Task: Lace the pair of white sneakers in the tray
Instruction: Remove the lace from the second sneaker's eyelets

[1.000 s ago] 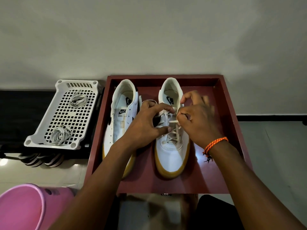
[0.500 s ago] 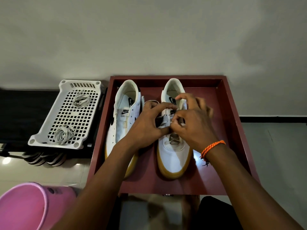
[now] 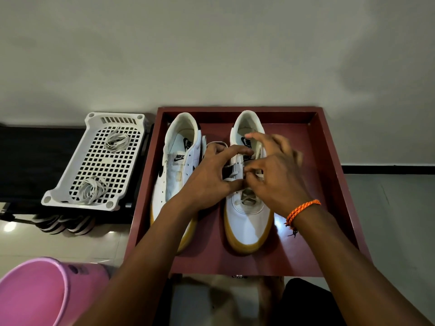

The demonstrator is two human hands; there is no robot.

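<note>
Lace (image 3: 237, 171) runs across the eyelets of the right sneaker (image 3: 247, 215), directly under both sets of fingertips, about halfway up the eyelet rows. The left hand (image 3: 209, 180) pinches the lace and shoe flap between thumb and forefinger; the right hand (image 3: 277, 177), blurred, curls its fingers at the opposite row, though whether it grips the lace I cannot tell. Both sneakers sit in the red tray (image 3: 329, 184), long axes running away from the person, toes nearest. The left sneaker (image 3: 174, 182) appears unlaced.
</note>
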